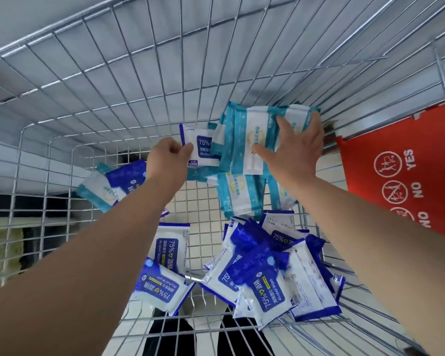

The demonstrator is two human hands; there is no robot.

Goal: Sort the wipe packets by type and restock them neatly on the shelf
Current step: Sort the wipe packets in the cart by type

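At the far wall of the wire cart, a teal stack of packets stands on edge. The right hand lies flat against the front of the stack, its fingers straight and spread wide and its thumb low on the front packet's white face. Just left of the stack, also by the cart's far wall, the left hand pinches a blue packet by its lower left corner between thumb and curled fingers. That packet's right edge is tucked behind the stack. On the cart floor under the stack lie flat teal packets. A blue heap of packets fills the cart's near right floor. At the cart's left side a teal-and-blue pair lies overlapped. A red flap with YES and NO signs hangs on the cart's right wall.
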